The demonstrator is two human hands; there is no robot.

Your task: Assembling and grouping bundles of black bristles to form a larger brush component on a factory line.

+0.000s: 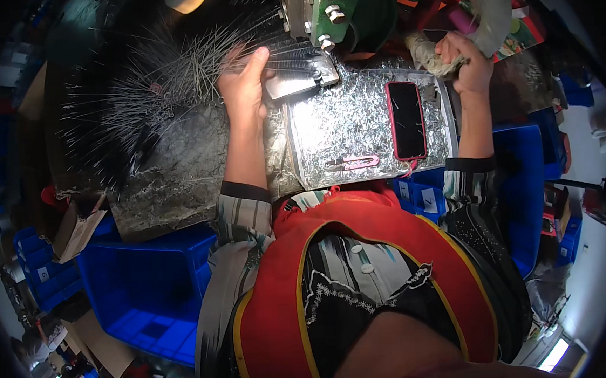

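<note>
My left hand (242, 88) is closed at the right edge of a big spread of thin metal wires (162, 86), its thumb pointing up and its fingers partly hidden. Several wires pass through its grip toward a shiny metal plate (290, 84) under the green machine (368, 9). At the machine's right side, my right hand (468, 65) is wrapped around a pale cloth-covered handle (428, 52). Between my hands lies a metal work surface (341, 126) strewn with small bright scraps.
A phone in a red case (406, 120) and small pink thread snips (354, 163) lie on the work surface. Blue bins stand at the left (145, 291) and right (521, 195) of my lap. An open cardboard box (79, 229) sits left of the bench.
</note>
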